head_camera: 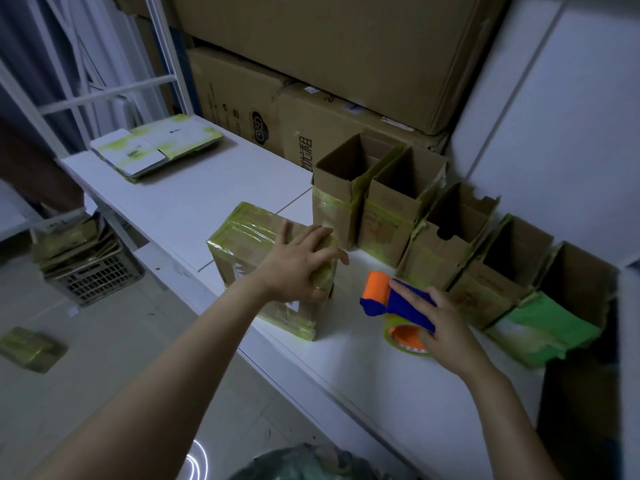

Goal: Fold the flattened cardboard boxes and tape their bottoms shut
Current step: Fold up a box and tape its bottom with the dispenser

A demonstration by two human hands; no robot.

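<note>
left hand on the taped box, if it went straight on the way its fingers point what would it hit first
Probably the leftmost open box in the row, standing just beyond the left hand; how much gap lies between is unclear.

White flat-topped table (194, 202): 10 to 5 o'clock. Smooth white wall panel (554, 116): 2 o'clock. Pale tiled floor (104, 358): 8 o'clock. White metal rack frame (104, 93): 10 o'clock. Lighting dim.

1 head view looks forward and down, close over the white table (194, 202) edge
</note>
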